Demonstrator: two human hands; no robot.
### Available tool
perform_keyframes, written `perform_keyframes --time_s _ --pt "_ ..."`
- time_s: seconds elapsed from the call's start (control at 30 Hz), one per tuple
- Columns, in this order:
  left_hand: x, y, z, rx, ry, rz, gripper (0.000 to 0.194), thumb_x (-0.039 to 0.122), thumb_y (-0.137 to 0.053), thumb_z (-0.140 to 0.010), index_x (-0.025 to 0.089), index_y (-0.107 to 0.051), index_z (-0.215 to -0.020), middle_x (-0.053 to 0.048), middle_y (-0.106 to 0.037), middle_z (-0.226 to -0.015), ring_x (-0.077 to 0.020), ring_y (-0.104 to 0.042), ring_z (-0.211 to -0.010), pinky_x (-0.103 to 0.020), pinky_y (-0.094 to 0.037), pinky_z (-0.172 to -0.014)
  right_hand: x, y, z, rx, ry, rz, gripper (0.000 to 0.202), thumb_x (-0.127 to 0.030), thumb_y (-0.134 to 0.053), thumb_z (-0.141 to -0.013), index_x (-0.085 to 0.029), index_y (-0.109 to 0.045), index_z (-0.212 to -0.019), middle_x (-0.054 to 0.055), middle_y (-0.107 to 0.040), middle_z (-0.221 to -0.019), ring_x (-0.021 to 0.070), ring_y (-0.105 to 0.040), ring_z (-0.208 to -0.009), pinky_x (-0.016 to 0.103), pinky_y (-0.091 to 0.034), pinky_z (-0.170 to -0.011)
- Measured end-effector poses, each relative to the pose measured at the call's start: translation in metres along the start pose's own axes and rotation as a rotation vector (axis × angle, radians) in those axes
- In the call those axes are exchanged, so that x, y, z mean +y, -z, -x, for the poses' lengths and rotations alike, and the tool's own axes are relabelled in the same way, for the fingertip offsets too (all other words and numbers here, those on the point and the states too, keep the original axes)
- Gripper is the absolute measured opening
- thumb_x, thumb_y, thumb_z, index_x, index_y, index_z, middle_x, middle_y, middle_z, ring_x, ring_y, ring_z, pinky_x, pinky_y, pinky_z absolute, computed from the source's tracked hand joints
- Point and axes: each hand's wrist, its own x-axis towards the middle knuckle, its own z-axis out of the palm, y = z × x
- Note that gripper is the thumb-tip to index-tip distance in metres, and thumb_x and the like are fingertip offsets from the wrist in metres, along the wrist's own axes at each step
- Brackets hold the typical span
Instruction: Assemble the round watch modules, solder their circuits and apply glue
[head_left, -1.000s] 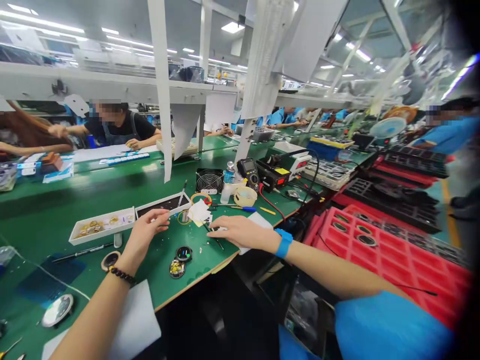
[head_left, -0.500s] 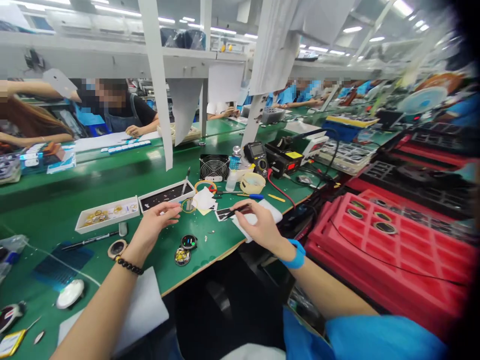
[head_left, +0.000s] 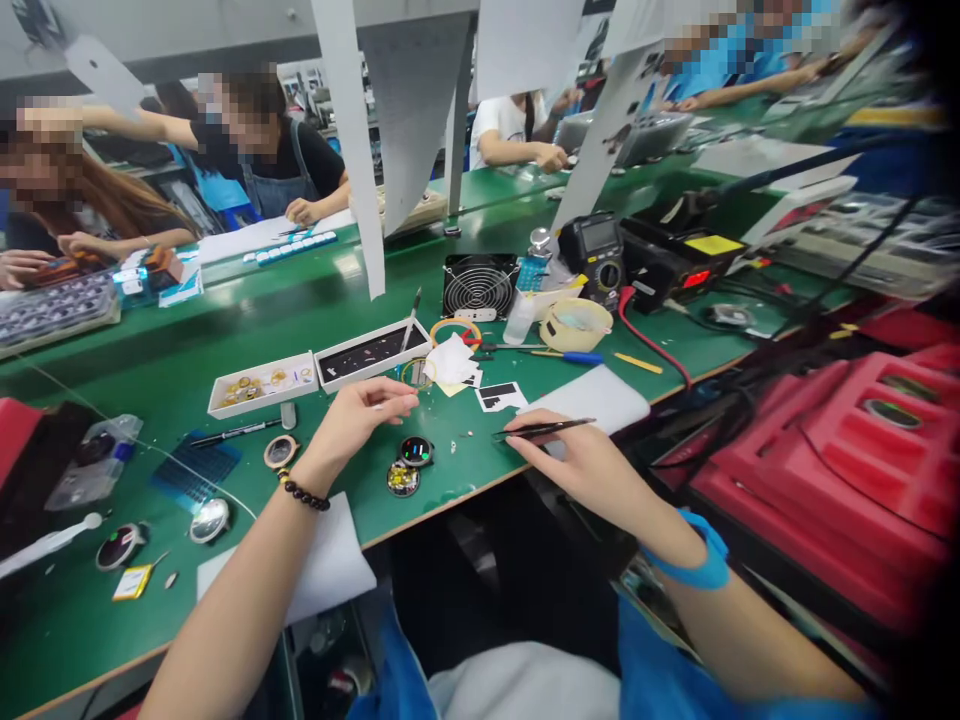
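My right hand [head_left: 559, 455] grips black tweezers [head_left: 544, 429] between thumb and fingers, their tips pointing left over the bench edge. My left hand [head_left: 367, 415] hovers above the bench with its fingers loosely bent; I see nothing in it. Below and right of it lies an opened round watch: a dark face with lit coloured marks [head_left: 415, 451] touches a case with yellow inner parts [head_left: 403, 478]. A white card with black stickers [head_left: 501, 397] rests beyond the tweezers. Tiny pieces [head_left: 453, 446] lie between the watch and my right hand.
Two white trays of small parts, one with yellow rings [head_left: 262, 384], one dark inside [head_left: 371, 357], stand behind my left hand. A fan [head_left: 480, 287], a multimeter [head_left: 596, 255] and a cream tub [head_left: 576, 325] stand farther back. Red trays [head_left: 832, 470] are stacked at right.
My view has tipped down, bringing the bench closer. My right hand with the tweezers has drawn back from the sticker card. My left hand stays raised near the watch.
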Motion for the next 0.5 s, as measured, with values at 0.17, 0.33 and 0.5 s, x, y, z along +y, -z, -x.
perform_keyframes --time_s 0.17,0.33,0.5 --pt "0.0 0.001 0.0 -0.091 0.02 -0.024 0.032 0.042 -0.088 -0.073 0.018 -0.079 -0.092 -0.006 -0.076 -0.093 -0.0139 -0.065 -0.079 -0.025 -0.054 -0.072 -0.009 -0.008 0.002 0.176 0.047 -0.169 0.014 -0.034 -0.072 -0.093 -0.025 -0.074 -0.104 0.005 -0.075 -0.106 0.0243 -0.072 -0.1 0.037 -0.059 -0.091" --pt "-0.001 0.0 0.0 -0.209 0.05 -0.054 0.031 0.04 -0.089 -0.072 0.017 -0.079 -0.09 -0.006 -0.077 -0.09 -0.0136 -0.065 -0.075 -0.027 -0.054 -0.074 -0.025 -0.032 -0.007 0.256 0.045 -0.501 0.014 -0.029 -0.079 -0.089 -0.026 -0.076 -0.102 0.004 -0.078 -0.103 0.0218 -0.074 -0.099 0.033 -0.063 -0.089" --pt "0.001 -0.002 0.002 -0.258 0.08 -0.072 0.03 0.041 -0.089 -0.072 0.018 -0.079 -0.089 -0.006 -0.077 -0.086 -0.017 -0.068 -0.077 -0.03 -0.054 -0.077 -0.032 -0.055 -0.02 0.226 0.029 -0.655 0.014 -0.029 -0.08 -0.087 -0.026 -0.076 -0.1 0.003 -0.078 -0.103 0.021 -0.075 -0.098 0.033 -0.064 -0.089"
